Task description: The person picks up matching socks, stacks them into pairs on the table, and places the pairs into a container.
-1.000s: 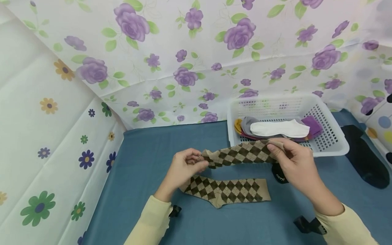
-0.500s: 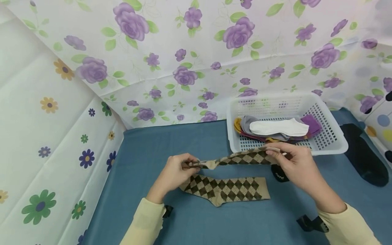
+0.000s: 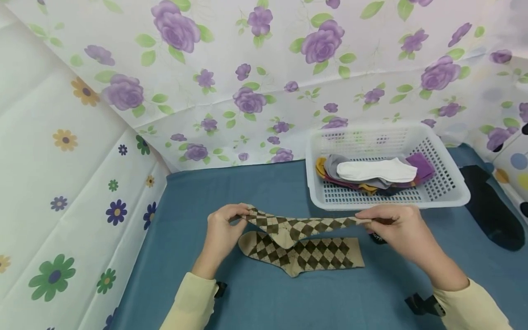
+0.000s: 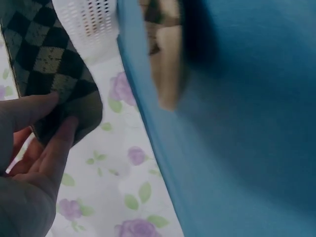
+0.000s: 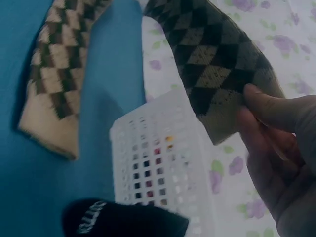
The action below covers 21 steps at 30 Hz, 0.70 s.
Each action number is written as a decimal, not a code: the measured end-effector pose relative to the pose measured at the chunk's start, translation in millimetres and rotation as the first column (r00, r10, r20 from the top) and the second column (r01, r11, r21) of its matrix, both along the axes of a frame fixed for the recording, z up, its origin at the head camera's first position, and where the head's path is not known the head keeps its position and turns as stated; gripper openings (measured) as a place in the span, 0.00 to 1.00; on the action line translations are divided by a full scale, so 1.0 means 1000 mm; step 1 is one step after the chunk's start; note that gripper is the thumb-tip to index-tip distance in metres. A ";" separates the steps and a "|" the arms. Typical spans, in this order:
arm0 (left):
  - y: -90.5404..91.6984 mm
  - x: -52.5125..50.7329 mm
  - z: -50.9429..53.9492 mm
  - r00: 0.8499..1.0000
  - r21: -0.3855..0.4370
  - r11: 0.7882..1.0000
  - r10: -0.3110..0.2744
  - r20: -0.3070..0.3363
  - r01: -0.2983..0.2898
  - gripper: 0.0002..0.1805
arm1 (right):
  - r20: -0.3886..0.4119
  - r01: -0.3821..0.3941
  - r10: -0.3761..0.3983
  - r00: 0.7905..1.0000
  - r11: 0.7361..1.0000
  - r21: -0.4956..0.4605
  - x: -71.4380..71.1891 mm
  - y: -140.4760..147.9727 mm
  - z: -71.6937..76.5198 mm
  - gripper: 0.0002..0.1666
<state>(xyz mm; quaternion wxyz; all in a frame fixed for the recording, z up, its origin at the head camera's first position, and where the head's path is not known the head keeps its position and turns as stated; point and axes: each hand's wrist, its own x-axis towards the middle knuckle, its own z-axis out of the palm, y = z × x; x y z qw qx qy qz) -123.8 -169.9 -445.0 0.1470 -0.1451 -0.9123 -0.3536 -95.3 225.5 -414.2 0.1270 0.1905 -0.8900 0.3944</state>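
An argyle sock (image 3: 309, 228) in beige and dark brown is stretched sideways between both hands, above the table. My left hand (image 3: 222, 233) pinches its toe end; in the left wrist view, thumb and fingers (image 4: 58, 148) grip the fabric. The cuff end is pinched by my right hand (image 3: 406, 236), whose thumb (image 5: 269, 106) presses on the cuff in the right wrist view. Below the held sock, a matching argyle sock (image 3: 326, 256) lies flat on the blue cloth, toe to the left and cuff to the right. The held sock's heel hangs over part of it.
Behind the right hand stands a white plastic basket (image 3: 447, 199) holding several socks, a white sock (image 3: 375, 170) on top. A black sock (image 3: 492, 211) lies right of the basket. Another black item with white lettering (image 3: 377, 238) is partly hidden by the right hand.
My left hand has moved left and slightly up, pulling the sock longer. The sock has turned so its heel now hangs down, and the cuff end has dropped a little toward me.
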 end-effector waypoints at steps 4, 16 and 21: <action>-0.005 0.008 -0.010 0.999 -0.025 1.000 0.013 -0.042 -0.014 0.09 | 0.080 -0.020 0.021 0.997 1.000 -0.008 0.005 0.002 -0.012 0.19; -0.008 0.046 -0.045 1.000 -0.073 0.997 0.002 0.023 0.000 0.09 | 0.217 -0.061 0.048 0.975 0.997 0.051 0.020 0.008 -0.057 0.19; -0.003 0.046 -0.041 0.976 -0.127 0.992 0.028 0.217 0.000 0.10 | 0.296 -0.082 0.051 0.954 0.992 0.096 0.023 0.008 -0.073 0.18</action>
